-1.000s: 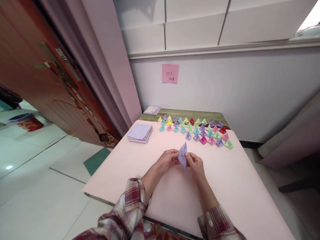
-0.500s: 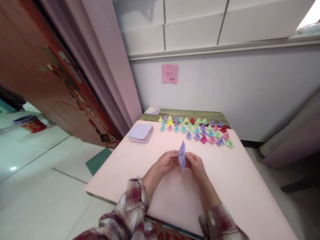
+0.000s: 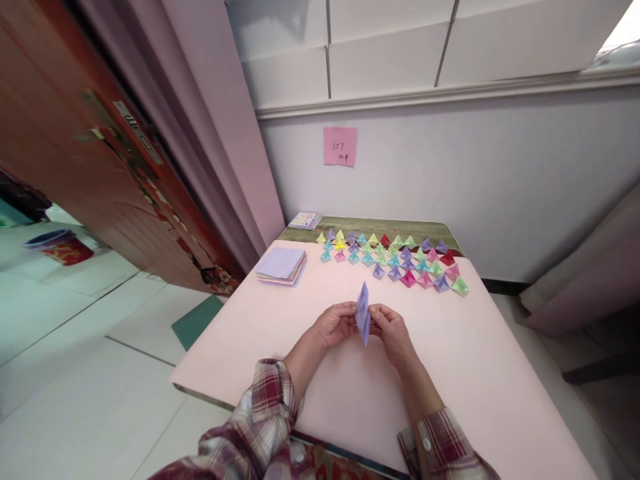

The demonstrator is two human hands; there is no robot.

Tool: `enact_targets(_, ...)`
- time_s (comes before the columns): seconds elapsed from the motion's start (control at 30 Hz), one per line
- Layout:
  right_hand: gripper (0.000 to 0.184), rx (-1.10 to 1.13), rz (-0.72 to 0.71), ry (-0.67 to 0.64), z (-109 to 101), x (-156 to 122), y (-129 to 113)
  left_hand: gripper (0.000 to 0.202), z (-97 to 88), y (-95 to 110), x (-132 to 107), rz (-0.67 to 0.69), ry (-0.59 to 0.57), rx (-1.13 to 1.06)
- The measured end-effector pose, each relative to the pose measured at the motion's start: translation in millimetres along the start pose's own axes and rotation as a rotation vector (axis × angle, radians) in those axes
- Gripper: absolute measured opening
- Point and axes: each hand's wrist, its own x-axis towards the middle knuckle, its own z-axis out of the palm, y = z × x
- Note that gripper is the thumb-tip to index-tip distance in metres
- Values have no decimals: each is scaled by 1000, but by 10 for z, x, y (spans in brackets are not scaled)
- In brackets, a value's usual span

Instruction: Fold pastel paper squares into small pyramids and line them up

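Observation:
A folded purple origami paper [image 3: 363, 313], narrow and pointed at top and bottom, is held upright above the middle of the table. My left hand [image 3: 338, 323] pinches its left side, thumb towards me and fingers behind. From the other side my right hand [image 3: 391, 327] grips it between thumb and fingers. Part of the paper's lower back is hidden by the fingers. Beyond my hands, several small folded origami pieces [image 3: 408, 279] in purple, green, pink, red, yellow and blue stand in rows.
A stack of square paper sheets [image 3: 281, 264] lies on the left of the pink-covered table [image 3: 240, 347]. Behind it is a small printed packet [image 3: 305, 221]. A pink note [image 3: 341, 147] sticks to the wall. A red door [image 3: 125, 167] and a curtain stand at left.
The purple paper has turned very slightly and shifted a touch to the left in my hands. Both hands keep their hold; the rest looks the same.

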Motion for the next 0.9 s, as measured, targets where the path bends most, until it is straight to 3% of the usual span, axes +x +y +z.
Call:
enact_targets(0.47,30,-34,-19,42,-25,18,4,9,-13,-5,13,63,58,6)
enact_targets(0.9,29,-26,-8,12,14,-2,-7,13,12,-15,-6,17,40,12)
